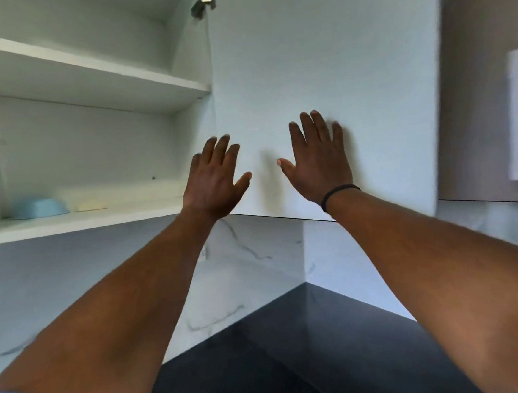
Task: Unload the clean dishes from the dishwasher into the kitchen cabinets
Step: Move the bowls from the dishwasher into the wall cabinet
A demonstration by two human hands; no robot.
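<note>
**Both hands flat on cabinet door, shelves nearly bare**

The wall cabinet (88, 95) stood open beside a white cabinet door (319, 67). The left hand (213, 181) and right hand (320, 160) lay spread against that door, fingers straight, holding nothing. On the bottom shelf (83, 221) sat an upturned blue bowl (40, 208) and a blurred pale dish (92, 205), so unloading looked barely started. The dishwasher was out of view below the dark surface (325, 346).
</note>
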